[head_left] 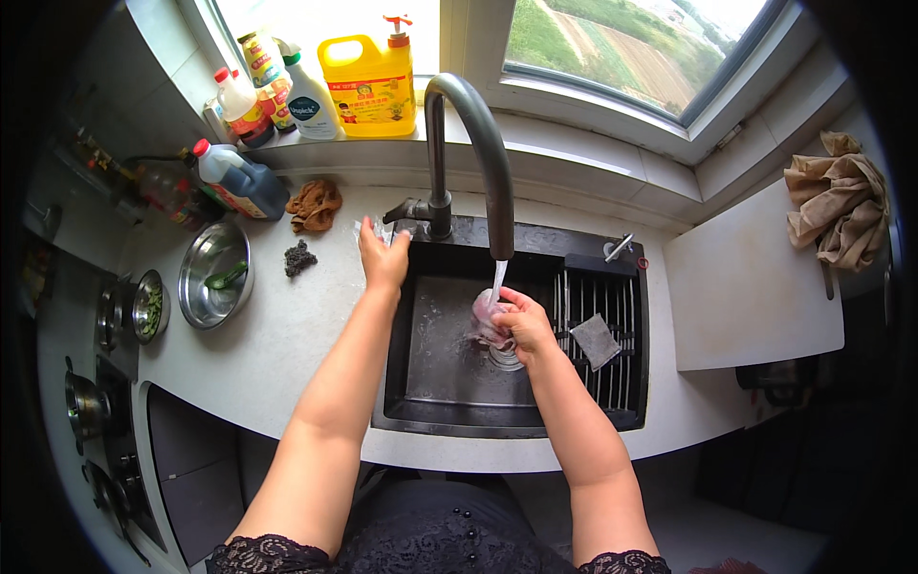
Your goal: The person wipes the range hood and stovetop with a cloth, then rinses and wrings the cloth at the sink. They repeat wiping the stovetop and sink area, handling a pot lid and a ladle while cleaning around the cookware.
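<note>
At a kitchen counter, a steel bowl [215, 275] holding something green sits left of a dark sink [449, 383]. The left hand [382, 256] reaches to the tap lever [402, 210] – fingers extended, not visibly closed on it. Under the stream from the curved faucet [478, 134], the right hand [521, 323] grips a pale pink piece of meat [486, 320] over the drain – rinsing appears under way. Turning the piece would call for a firm hold; it looks slippery.
</note>
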{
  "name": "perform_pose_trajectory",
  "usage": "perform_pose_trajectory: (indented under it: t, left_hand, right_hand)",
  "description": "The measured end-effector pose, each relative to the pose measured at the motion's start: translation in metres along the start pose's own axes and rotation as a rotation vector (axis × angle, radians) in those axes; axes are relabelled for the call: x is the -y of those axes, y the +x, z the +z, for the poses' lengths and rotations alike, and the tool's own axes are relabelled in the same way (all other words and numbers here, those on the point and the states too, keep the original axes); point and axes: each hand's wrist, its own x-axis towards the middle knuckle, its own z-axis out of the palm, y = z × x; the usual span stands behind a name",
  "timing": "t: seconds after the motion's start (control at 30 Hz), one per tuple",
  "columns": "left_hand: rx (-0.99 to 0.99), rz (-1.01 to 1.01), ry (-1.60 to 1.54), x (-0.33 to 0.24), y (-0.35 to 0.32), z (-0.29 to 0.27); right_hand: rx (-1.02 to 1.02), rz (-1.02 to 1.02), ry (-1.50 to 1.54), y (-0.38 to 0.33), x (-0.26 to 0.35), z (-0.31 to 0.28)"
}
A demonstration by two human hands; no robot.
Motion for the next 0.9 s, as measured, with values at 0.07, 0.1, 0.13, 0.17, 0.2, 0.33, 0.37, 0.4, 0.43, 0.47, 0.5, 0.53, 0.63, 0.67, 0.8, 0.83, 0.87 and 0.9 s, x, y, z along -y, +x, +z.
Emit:
perform_pose_trajectory:
  t: [0.07, 0.1, 0.13, 0.17, 0.2, 0.33, 0.37, 0.4, 0.43, 0.47, 0.5, 0.53, 0.63, 0.67, 0.8, 0.83, 0.87, 0.9]
  left_hand:
    - [0.2, -0.101, -0.05, -0.006, 0.025, -0.001]
    - [0.214, -0.126, -0.043, -0.008, 0.028, 0.001]
    - [0.227, -0.15, -0.035, -0.012, 0.029, 0.001]
    - [0.242, -0.178, -0.026, -0.013, 0.03, 0.001]
    - [0.254, -0.154, -0.063, -0.011, 0.027, 0.002]
    - [0.245, -0.041, -0.077, -0.023, -0.022, 0.008]
    - [0.267, -0.085, -0.213, -0.029, -0.038, 0.004]
    - [0.274, -0.127, -0.254, -0.007, -0.051, 0.003]
    - [0.321, -0.342, -0.337, 0.038, -0.066, 0.005]
    - [0.378, -0.846, -0.103, -0.076, -0.115, -0.005]
    - [0.506, -1.144, -0.163, -0.045, -0.126, -0.012]
    - [0.633, -1.292, -0.412, -0.005, -0.138, -0.014]
    - [0.815, -1.383, -0.909, 0.063, -0.167, -0.012]
    - [0.712, -1.321, -0.784, 0.064, -0.175, -0.014]
    - [0.485, -1.371, -0.913, 0.04, -0.185, -0.012]
    - [0.476, -1.368, -0.906, 0.042, -0.187, -0.014]
    - [0.465, -1.365, -0.902, 0.044, -0.188, -0.015]
    - [0.59, -1.327, -0.921, 0.027, -0.189, -0.021]
  right_hand:
    - [0.038, 0.018, -0.022, -0.006, 0.005, 0.005]
    - [0.051, 0.03, 0.034, -0.009, 0.006, 0.007]
    - [0.051, 0.017, 0.033, -0.008, 0.003, 0.005]
    - [0.047, 0.007, 0.033, -0.007, 0.0, 0.003]
    - [0.045, -0.003, 0.033, -0.007, -0.002, 0.002]
    - [-0.009, -0.035, 0.054, -0.02, 0.002, 0.005]
    - [-0.009, -0.042, 0.047, -0.024, 0.0, 0.004]
    - [-0.002, -0.047, 0.039, -0.028, -0.002, 0.006]
    - [0.04, -0.046, -0.03, -0.032, -0.004, 0.013]
    - [0.059, -0.041, -0.036, -0.039, -0.007, 0.002]
    - [0.185, -0.005, -0.047, -0.046, -0.007, 0.008]
    - [0.307, 0.035, -0.061, -0.052, -0.006, 0.012]
    - [0.435, 0.05, -0.034, -0.064, 0.003, 0.003]
    - [0.391, 0.043, 0.01, -0.064, 0.004, -0.006]
    - [-0.164, -0.124, 0.121, -0.025, -0.084, -0.043]
    - [-0.194, 0.172, 0.297, -0.029, -0.098, -0.034]
    - [0.057, 0.313, 0.453, -0.033, -0.105, -0.027]
    - [0.073, 0.253, 0.562, -0.034, -0.116, -0.021]
